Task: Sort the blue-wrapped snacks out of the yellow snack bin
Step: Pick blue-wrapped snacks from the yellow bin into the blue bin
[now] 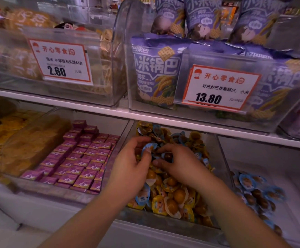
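Head camera looks down into a clear bin (pixel 219 149) heaped with yellow-wrapped snacks (pixel 174 196), small round brown pieces sealed in foil-edged cups. Mixed among them lie blue-wrapped snacks (pixel 142 196). Left hand (pixel 131 169) curls over the pile, thumb and fingers pinching a blue-rimmed pack (pixel 148 147). Right hand (pixel 179 163) pinches another blue pack (pixel 168 156) showing its dark brown ball. More blue ones lie in the next bin (pixel 253 188) to the right.
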Demonstrator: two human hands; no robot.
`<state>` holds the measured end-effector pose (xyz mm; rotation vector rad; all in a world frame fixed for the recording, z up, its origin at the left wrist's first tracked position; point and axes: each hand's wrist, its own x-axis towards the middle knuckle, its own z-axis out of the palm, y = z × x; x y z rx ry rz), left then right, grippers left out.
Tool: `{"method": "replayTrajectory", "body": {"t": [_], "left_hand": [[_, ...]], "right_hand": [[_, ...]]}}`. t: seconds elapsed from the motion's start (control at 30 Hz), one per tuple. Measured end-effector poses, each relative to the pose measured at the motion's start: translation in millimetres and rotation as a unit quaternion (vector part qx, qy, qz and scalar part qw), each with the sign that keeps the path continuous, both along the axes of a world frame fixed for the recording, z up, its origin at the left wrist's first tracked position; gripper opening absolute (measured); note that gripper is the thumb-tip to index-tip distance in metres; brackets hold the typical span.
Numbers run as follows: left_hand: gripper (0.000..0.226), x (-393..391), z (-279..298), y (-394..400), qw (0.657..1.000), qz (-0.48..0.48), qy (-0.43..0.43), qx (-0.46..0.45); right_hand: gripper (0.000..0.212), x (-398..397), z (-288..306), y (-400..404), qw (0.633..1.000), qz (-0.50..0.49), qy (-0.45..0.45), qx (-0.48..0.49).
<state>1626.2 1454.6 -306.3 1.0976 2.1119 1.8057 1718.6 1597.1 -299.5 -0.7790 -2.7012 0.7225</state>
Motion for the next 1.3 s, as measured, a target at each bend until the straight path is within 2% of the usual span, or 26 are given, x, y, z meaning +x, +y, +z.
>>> {"method": "replayTrajectory", "body": {"t": [0.07,0.2,0.27,0.33,0.4,0.47,0.57,0.63,0.67,0.8,0.87,1.0,1.07,1.13,1.2,1.3], "left_hand": [[0.023,-1,0,-1,1.0,0.005,0.008,-0.005],[0.023,0,1,0,1.0,0.005,0.007,-0.005],[0.023,1,2,0,1.0,-0.001,0.009,-0.002],[0.023,1,2,-1,1.0,-0.007,0.013,0.007],[0.022,3,3,-2,0.999,-0.004,0.017,0.03],[0.021,6,5,-1,0.998,0.005,0.007,0.061],[0.02,16,6,1,0.997,-0.004,0.011,0.08],[0.023,26,4,2,0.995,-0.026,0.077,0.051],[0.028,32,3,3,0.991,-0.038,0.121,0.036],[0.041,52,4,8,0.968,-0.071,0.239,-0.004],[0.052,63,6,10,0.954,-0.087,0.284,-0.028],[0.066,77,4,13,0.953,-0.165,0.25,-0.043],[0.059,77,4,15,0.951,-0.178,0.247,-0.051],[0.048,74,6,15,0.948,-0.182,0.255,-0.056],[0.044,71,7,16,0.948,-0.185,0.252,-0.062],[0.04,64,6,17,0.947,-0.178,0.257,-0.069]], "right_hand": [[0.038,0,-1,-1,0.999,-0.04,-0.009,0.004],[0.028,1,-3,-6,0.998,-0.049,-0.004,0.038],[0.026,2,-1,-7,0.997,-0.06,0.049,0.031],[0.021,3,5,-10,0.984,-0.075,0.144,-0.067],[0.018,7,13,-16,0.939,-0.099,0.235,-0.23],[0.022,14,22,-28,0.865,-0.126,0.27,-0.404],[0.039,27,29,-41,0.756,-0.095,0.245,-0.599],[0.047,36,32,-47,0.722,-0.065,0.23,-0.649],[0.048,40,33,-50,0.723,-0.065,0.234,-0.647],[0.037,61,38,-53,0.785,-0.102,0.276,-0.545],[0.03,75,42,-51,0.794,-0.115,0.305,-0.513],[0.035,117,46,-29,0.831,-0.118,0.335,-0.429],[0.038,144,48,-6,0.86,-0.156,0.315,-0.371],[0.036,169,45,22,0.902,-0.229,0.247,-0.269],[0.038,196,36,52,0.947,-0.262,0.1,-0.156],[0.049,228,22,84,0.951,-0.26,-0.106,-0.131]]}}
